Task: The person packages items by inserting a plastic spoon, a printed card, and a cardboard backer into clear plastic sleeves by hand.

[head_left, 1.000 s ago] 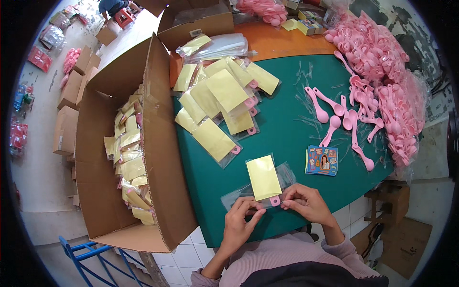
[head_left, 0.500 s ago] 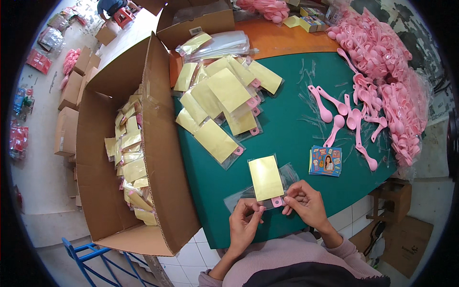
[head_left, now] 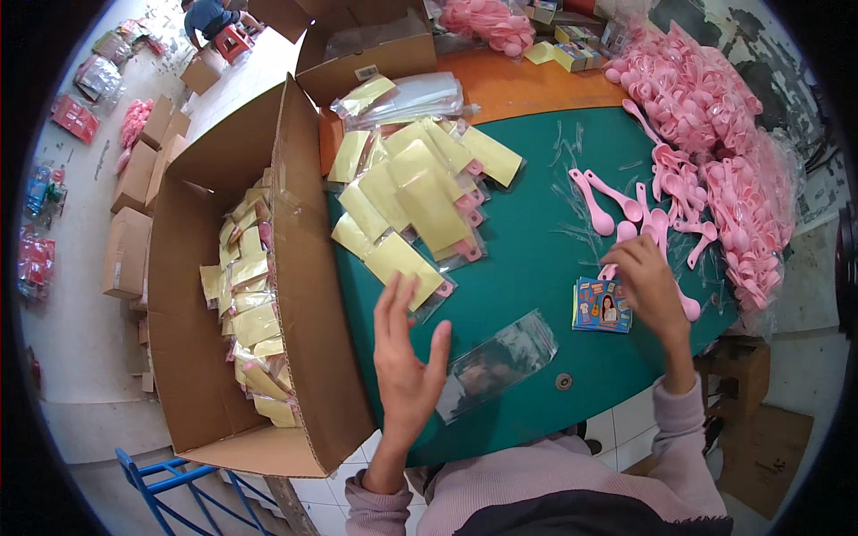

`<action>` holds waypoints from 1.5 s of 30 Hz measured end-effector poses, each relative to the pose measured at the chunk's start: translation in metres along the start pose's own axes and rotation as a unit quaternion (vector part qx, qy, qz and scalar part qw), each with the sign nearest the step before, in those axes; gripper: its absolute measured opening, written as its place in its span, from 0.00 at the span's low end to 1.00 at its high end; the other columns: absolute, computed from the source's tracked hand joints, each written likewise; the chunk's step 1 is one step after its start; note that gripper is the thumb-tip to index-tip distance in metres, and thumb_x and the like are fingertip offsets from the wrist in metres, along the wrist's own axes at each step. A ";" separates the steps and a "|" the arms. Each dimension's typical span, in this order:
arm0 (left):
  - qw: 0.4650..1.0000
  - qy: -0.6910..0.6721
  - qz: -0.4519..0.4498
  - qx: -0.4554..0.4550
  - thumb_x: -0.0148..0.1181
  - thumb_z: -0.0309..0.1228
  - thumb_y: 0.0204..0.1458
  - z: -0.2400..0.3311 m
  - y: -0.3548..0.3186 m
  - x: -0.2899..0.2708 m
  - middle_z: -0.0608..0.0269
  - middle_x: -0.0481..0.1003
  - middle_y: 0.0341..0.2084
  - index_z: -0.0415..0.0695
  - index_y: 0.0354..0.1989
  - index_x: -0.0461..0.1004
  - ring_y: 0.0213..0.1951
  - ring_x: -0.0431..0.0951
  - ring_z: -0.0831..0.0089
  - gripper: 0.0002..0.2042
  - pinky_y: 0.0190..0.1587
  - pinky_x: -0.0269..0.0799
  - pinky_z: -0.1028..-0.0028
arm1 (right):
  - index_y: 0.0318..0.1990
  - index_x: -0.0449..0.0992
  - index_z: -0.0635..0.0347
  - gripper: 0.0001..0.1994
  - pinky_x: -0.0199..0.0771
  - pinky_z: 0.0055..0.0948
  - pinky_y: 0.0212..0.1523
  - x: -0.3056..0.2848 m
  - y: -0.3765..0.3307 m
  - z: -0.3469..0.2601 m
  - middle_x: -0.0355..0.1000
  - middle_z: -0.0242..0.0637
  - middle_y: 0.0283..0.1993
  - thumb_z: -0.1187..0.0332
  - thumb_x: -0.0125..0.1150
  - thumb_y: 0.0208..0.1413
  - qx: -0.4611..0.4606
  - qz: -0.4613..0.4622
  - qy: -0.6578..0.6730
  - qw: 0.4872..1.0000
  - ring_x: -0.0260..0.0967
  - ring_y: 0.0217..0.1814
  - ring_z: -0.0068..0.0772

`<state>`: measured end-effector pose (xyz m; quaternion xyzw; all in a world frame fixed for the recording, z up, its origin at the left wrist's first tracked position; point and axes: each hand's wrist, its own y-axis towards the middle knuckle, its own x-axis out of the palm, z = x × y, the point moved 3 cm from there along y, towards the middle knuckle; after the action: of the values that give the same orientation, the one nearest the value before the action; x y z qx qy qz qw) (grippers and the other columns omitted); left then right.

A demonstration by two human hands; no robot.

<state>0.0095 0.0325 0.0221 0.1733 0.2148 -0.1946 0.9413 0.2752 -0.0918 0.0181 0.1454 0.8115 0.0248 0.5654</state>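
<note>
My left hand (head_left: 407,362) is raised beside the packet pile, fingers spread and nothing in them. Just beyond its fingertips lie clear plastic packets (head_left: 433,210), each with a gold card and a pink spoon handle end showing. At the right, the bent fingers of my right hand (head_left: 651,284) close over the middle of a pink spoon (head_left: 609,271), whose bowl and handle end stick out. A small stack of blue picture cards (head_left: 601,305) lies next to this hand. Between my hands, a flat clear plastic bag (head_left: 500,362) rests on the green table top.
A large open cardboard box (head_left: 308,268) full of gold-card packets (head_left: 255,322) stands on the left. Loose pink spoons (head_left: 594,205) and a big heap of them (head_left: 706,107) cover the right side. Clear bags (head_left: 407,98) are stacked at the back. A person (head_left: 210,18) sits far off.
The gold-card packet that both hands held has left them, and one more lies on the pile. My left hand opened and moved up-left; my right hand moved up-right to a spoon.
</note>
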 end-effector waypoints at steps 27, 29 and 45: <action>0.978 0.096 -0.153 0.106 0.61 0.28 0.44 -0.024 -0.033 0.059 0.66 0.75 0.27 0.45 0.32 0.71 0.28 0.73 0.66 0.07 0.31 0.67 0.70 | 0.33 0.75 0.64 0.06 0.65 0.21 0.28 0.001 -0.039 -0.064 0.69 0.37 0.27 0.77 0.58 0.45 0.134 0.106 0.309 0.936 0.66 0.26 0.26; 0.974 0.089 -0.195 0.078 0.60 0.26 0.44 -0.025 -0.035 0.055 0.64 0.75 0.30 0.44 0.33 0.70 0.32 0.75 0.66 0.07 0.32 0.69 0.71 | 0.33 0.74 0.64 0.06 0.64 0.22 0.28 0.005 -0.039 -0.067 0.68 0.37 0.27 0.77 0.58 0.46 0.130 0.094 0.282 0.946 0.65 0.26 0.26; 0.865 -0.352 -0.269 -0.236 0.57 0.20 0.48 -0.021 -0.034 0.033 0.54 0.77 0.29 0.38 0.43 0.62 0.35 0.77 0.74 0.15 0.38 0.71 0.79 | 0.41 0.67 0.66 0.09 0.69 0.16 0.30 0.007 -0.035 -0.071 0.67 0.36 0.33 0.78 0.56 0.52 0.197 0.211 0.492 0.821 0.65 0.29 0.18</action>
<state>0.0154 0.0022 -0.0196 -0.1983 -0.0533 -0.4322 0.8781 0.2002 -0.1145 0.0301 0.3904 0.9187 0.0514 0.0307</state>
